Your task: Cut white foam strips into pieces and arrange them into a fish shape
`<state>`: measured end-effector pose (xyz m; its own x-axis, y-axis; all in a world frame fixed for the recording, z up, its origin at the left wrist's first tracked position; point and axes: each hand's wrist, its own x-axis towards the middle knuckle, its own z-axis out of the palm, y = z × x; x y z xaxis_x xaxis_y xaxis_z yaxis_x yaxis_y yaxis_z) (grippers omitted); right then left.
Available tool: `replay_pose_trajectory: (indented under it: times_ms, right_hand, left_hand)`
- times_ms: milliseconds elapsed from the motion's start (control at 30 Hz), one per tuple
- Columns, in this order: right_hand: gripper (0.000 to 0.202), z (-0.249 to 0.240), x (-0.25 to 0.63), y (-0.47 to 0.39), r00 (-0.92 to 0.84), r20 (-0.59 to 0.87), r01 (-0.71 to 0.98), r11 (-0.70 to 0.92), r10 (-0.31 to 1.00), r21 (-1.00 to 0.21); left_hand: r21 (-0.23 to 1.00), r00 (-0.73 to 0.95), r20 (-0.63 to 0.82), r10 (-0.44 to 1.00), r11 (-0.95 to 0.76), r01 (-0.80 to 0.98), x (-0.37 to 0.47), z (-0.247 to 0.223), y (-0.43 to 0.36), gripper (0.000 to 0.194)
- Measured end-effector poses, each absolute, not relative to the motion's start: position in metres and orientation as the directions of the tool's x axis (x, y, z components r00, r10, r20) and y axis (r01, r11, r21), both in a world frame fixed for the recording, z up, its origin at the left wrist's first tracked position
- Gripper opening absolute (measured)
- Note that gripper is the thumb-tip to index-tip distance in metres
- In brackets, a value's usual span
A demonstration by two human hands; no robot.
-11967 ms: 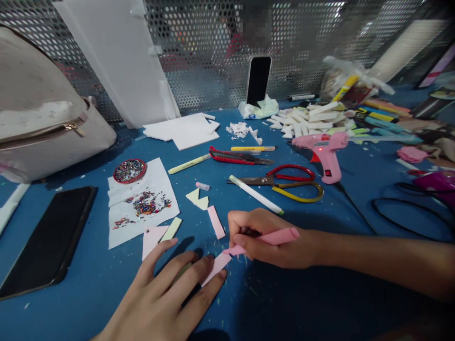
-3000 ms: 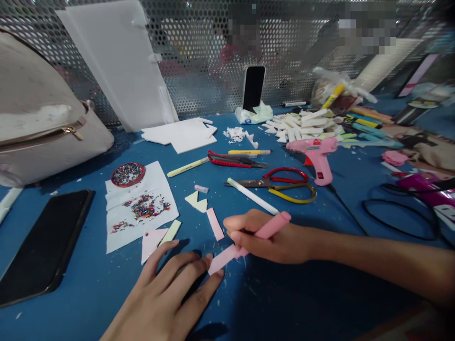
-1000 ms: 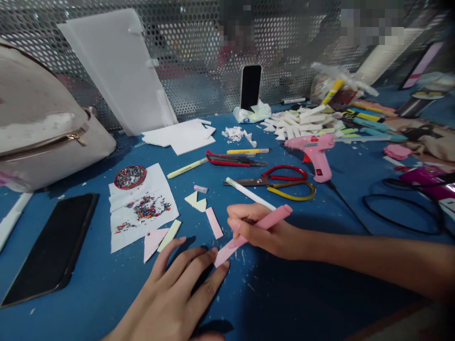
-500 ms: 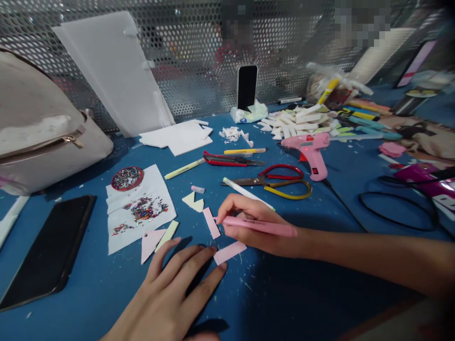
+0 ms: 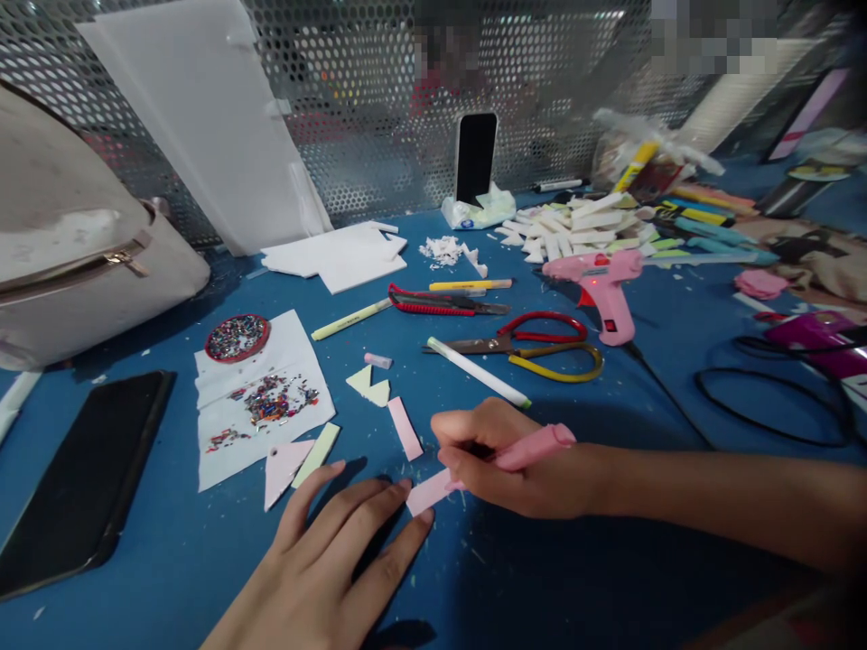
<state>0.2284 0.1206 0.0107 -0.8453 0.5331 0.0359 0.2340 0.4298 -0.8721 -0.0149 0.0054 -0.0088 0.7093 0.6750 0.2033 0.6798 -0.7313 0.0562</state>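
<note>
A pink marker [image 5: 535, 447] is gripped in my right hand [image 5: 501, 460], its tip down at the right part of a pink strip [image 5: 428, 493]. My left hand [image 5: 345, 551] lies spread on the blue table, two fingertips touching the strip's left end. Just above lies another pink strip [image 5: 405, 428]. A pale pink triangle [image 5: 284, 468] and a light green strip [image 5: 317, 455] rest by my left index finger. Farther up are a pale green notched piece [image 5: 368, 386] and a small pink marker cap [image 5: 377, 361].
Scissors [image 5: 515, 345], a white pen [image 5: 478, 371], a red cutter [image 5: 433, 301] and a pink glue gun [image 5: 600, 280] with its cord lie beyond my right hand. Beads on white paper [image 5: 223, 469], a black phone [image 5: 88, 478] and a bag [image 5: 95, 298] are at the left.
My right hand has moved down and right with the marker, from the upper pink strip to the lower one. The marker now points more downward. My left hand has barely moved.
</note>
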Motion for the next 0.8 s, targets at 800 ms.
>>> replay_pose_trajectory:
  times_ms: [800]
  right_hand:
    - [0.027,0.0018,0.2249,0.1203,-0.873,0.133,0.203,0.598,0.469,-0.775]
  left_hand:
    - [0.047,0.721,0.241,0.650,-0.750,0.660,-0.0133,-0.0066,0.0092,0.060]
